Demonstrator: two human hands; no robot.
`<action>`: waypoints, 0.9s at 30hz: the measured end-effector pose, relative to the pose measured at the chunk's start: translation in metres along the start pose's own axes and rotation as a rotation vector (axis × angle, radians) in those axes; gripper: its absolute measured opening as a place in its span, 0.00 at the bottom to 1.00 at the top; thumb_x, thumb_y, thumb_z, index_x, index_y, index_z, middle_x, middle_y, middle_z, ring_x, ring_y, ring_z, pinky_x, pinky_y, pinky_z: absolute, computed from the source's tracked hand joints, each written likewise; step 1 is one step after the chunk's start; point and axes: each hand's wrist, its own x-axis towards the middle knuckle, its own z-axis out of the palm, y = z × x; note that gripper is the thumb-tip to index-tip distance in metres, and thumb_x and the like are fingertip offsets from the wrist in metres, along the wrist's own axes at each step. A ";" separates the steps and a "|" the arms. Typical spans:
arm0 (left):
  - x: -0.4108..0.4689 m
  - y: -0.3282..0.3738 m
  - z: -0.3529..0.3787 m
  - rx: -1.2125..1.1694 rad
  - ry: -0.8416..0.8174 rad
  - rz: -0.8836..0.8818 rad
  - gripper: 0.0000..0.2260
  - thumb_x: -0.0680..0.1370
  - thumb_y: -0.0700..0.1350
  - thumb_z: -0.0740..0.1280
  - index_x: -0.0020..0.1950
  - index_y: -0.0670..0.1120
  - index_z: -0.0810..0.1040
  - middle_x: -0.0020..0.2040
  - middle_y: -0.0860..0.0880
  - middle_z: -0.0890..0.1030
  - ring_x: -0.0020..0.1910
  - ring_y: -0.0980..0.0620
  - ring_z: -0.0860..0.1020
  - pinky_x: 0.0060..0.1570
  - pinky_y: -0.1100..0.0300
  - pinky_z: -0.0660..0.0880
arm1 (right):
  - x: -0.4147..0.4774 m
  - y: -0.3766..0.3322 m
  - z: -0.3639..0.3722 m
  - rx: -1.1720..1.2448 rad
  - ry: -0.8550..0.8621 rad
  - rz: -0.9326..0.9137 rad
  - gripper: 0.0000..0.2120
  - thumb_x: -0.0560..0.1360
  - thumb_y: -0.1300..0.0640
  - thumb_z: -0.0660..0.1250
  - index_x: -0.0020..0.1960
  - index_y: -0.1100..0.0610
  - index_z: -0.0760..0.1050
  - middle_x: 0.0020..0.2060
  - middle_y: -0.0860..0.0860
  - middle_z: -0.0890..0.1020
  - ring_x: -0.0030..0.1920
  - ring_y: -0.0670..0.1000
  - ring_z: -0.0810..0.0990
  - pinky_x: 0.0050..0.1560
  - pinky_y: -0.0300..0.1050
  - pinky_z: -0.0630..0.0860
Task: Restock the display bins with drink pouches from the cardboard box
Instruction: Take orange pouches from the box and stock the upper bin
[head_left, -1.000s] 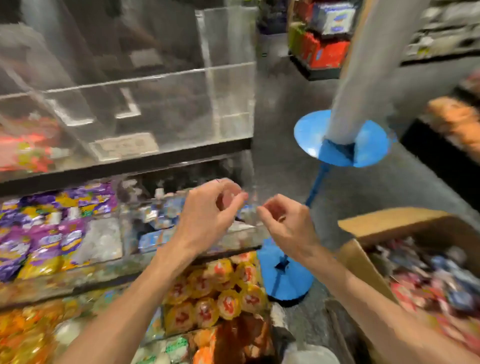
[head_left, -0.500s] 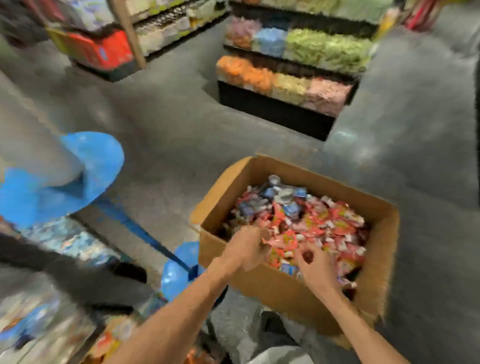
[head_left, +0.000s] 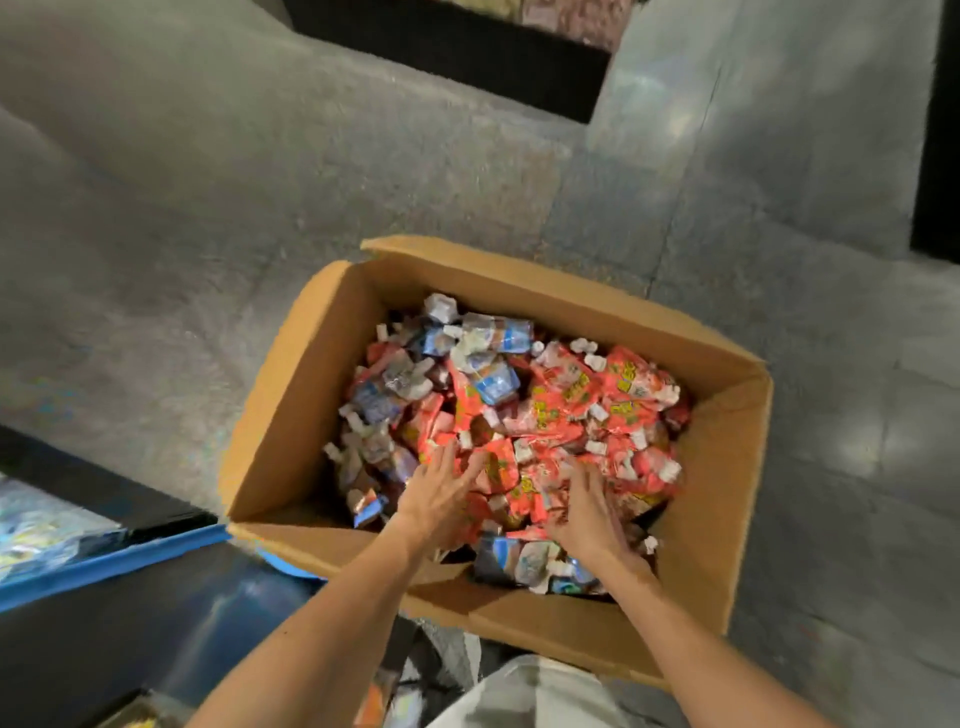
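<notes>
Head view: cardboard box (head_left: 275, 395) sits on the grey floor (head_left: 208, 208), flaps open, heaped with drink pouches (head_left: 566, 415). They're mostly red, with a blue-and-white batch (head_left: 498, 382) toward the far-left corner and a few at the near edge. Left hand (head_left: 436, 499) lies flat on the pile with fingers spread, nothing gripped. Right hand (head_left: 587, 506) is just beside it, also on the pile. It's motion-blurred, but the fingers look extended and not closed round anything. Risks: the pouches are loose, slick and tangled by their white caps, so a two-hand scoop will likely shed some over the near rim onto the floor. The colours are mixed, so a blind grab could put the wrong flavour in a bin. Only a blurred edge of a display bin (head_left: 36, 530) shows at lower left, so the carry means turning away from the box.
</notes>
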 end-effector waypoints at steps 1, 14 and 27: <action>0.004 0.000 0.004 0.054 -0.019 0.019 0.44 0.79 0.44 0.66 0.80 0.53 0.34 0.80 0.35 0.43 0.79 0.37 0.45 0.75 0.44 0.56 | 0.005 0.001 0.002 -0.044 -0.016 -0.033 0.46 0.75 0.57 0.73 0.80 0.48 0.46 0.80 0.55 0.45 0.78 0.59 0.55 0.70 0.50 0.67; 0.020 -0.004 0.025 -0.074 0.061 -0.044 0.49 0.73 0.53 0.74 0.80 0.39 0.45 0.78 0.43 0.57 0.74 0.45 0.62 0.71 0.54 0.63 | 0.028 0.002 0.008 -0.548 -0.016 -0.287 0.38 0.73 0.50 0.72 0.76 0.55 0.57 0.74 0.53 0.61 0.72 0.59 0.62 0.70 0.55 0.64; 0.002 -0.038 0.020 -0.613 0.155 -0.252 0.26 0.71 0.57 0.74 0.63 0.48 0.71 0.58 0.47 0.79 0.54 0.45 0.78 0.53 0.51 0.75 | 0.037 0.005 -0.008 -0.752 -0.104 -0.332 0.41 0.71 0.29 0.62 0.71 0.59 0.64 0.67 0.55 0.72 0.69 0.56 0.67 0.72 0.58 0.58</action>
